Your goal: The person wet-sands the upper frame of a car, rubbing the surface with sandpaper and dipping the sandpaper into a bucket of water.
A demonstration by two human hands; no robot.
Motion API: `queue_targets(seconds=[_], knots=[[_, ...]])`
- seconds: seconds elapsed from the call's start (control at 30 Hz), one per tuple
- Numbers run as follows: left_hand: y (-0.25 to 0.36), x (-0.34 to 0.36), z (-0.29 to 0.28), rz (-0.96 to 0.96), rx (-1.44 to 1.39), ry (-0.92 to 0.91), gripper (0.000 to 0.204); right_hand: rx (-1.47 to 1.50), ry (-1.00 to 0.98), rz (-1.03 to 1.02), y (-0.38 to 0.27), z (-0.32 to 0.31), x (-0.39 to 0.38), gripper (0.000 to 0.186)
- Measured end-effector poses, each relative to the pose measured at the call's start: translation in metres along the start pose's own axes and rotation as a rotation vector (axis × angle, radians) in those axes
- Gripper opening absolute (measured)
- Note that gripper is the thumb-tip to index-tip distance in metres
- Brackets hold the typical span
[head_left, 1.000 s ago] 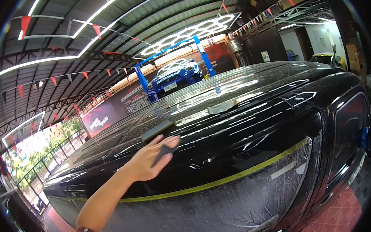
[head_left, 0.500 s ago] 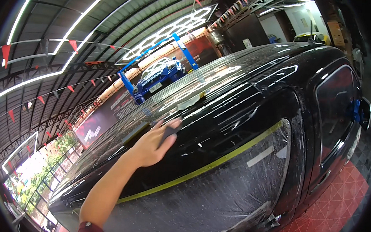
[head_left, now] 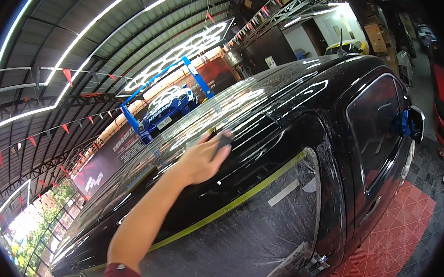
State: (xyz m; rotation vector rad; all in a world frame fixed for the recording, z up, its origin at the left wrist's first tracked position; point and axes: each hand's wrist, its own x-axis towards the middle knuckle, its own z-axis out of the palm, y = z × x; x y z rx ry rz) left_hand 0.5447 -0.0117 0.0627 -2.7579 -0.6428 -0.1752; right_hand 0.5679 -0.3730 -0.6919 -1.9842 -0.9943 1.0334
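At the far left of the view a glazed wall point(head_left: 28, 228) lets in daylight under a dark curved ceiling hung with red pennants point(head_left: 68, 76) and strip lights. Moving right, one bare forearm with a dark red cuff rises from the lower edge and extends up and to the right over a black car point(head_left: 292, 158). From its position and angle this reads as the right hand point(head_left: 200, 160), though that is a judgement; no other hand is in view. The fingers point(head_left: 212, 144) are curled narrowly around a small dark block, apparently a squeegee point(head_left: 224, 139), and press it against the glossy roof near the edge above the side glass. The tool protrudes beyond the fingertips toward the upper right, so its working end lies farther along the roof, away from the wrist; its long axis cannot be made out. The roof surface carries wet streaks and film reflections. Below the hand a yellow-green tape line point(head_left: 243, 198) runs diagonally along the masked side window point(head_left: 257, 232). Behind, a blue car point(head_left: 167, 107) sits on a blue lift. At the right, a blue-wrapped door mirror point(head_left: 408, 124) and red floor tiles point(head_left: 399, 235).
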Motion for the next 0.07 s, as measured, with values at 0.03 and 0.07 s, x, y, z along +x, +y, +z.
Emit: queue_targets(seconds=[0.03,0.07], knots=[[0.007,0.032,0.005,0.022,0.061,0.003,0.058,0.02,-0.017,0.016,0.016,0.006,0.008,0.031],[0.01,0.038,0.002,0.05,0.047,0.019,0.058,0.043,-0.026,0.053,0.04,0.015,0.006,0.036]])
